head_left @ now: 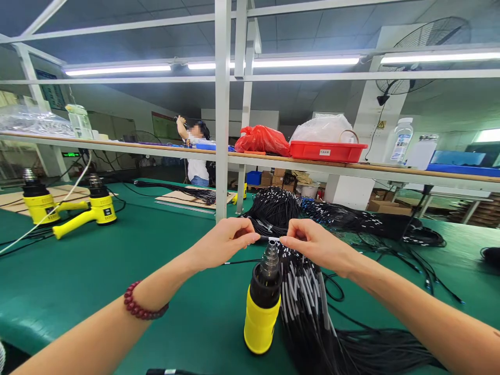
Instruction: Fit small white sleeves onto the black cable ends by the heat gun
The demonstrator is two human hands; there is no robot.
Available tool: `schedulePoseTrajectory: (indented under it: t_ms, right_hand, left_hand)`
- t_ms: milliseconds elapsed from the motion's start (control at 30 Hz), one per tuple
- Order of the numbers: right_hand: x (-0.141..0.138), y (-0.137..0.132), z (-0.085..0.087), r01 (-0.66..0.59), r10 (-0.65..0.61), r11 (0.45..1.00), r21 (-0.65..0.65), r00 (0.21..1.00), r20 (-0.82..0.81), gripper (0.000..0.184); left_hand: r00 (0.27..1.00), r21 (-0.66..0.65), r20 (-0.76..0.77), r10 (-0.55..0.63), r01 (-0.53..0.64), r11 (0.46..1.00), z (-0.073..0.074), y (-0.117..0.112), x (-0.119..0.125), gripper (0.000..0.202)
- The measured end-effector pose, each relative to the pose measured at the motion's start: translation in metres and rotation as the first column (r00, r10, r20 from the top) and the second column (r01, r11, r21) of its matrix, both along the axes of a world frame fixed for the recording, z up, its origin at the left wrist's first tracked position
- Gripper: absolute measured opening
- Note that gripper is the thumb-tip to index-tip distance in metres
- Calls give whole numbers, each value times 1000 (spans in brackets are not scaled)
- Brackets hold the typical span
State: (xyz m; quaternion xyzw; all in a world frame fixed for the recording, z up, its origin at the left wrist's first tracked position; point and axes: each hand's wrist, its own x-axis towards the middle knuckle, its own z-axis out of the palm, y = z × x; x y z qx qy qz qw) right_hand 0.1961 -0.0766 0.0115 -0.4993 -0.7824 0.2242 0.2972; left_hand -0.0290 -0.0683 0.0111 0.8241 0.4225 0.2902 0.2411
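Observation:
My left hand (228,240) and my right hand (312,242) pinch the two ends of a short stretch of thin black cable with a white sleeve (269,238). They hold it just above the metal nozzle of an upright yellow and black heat gun (262,302) standing on the green table (117,271). A bundle of black cables with white sleeves (308,307) lies under my right forearm. A red bead bracelet sits on my left wrist.
Two more yellow heat guns (94,208) stand at the left. Piles of black cables (351,219) lie behind. A white frame post (222,109) rises ahead, with a shelf carrying a red tray (327,151), a red bag and bottles. Another person (197,156) works in the background.

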Motion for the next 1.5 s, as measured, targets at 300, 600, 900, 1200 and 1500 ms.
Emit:
schedulePoseTrajectory:
  t_ms: [300,600,900,1200,1500]
  right_hand:
    - [7,-6,6,-102,95,988,-114,993,-63,22]
    - [6,-4,1,-91,89,996,-22,994,-58,18]
    - [10,-11,7,-97,94,991,-94,995,-35,24]
    - [8,-8,4,-93,92,996,-10,996,-16,19]
    - [5,-13,4,-117,117,993,-11,992,-40,19]
  left_hand:
    - [1000,-34,10,2,-2,999,2,0,-1,41]
    - [998,-66,56,-28,31,997,-2,-1,2,35]
    - [996,-56,85,-1,6,998,1,-6,3,37]
    - [993,-52,116,-16,22,998,-4,-6,1,33]
    - [996,-103,86,-22,31,994,-5,-7,1,46]
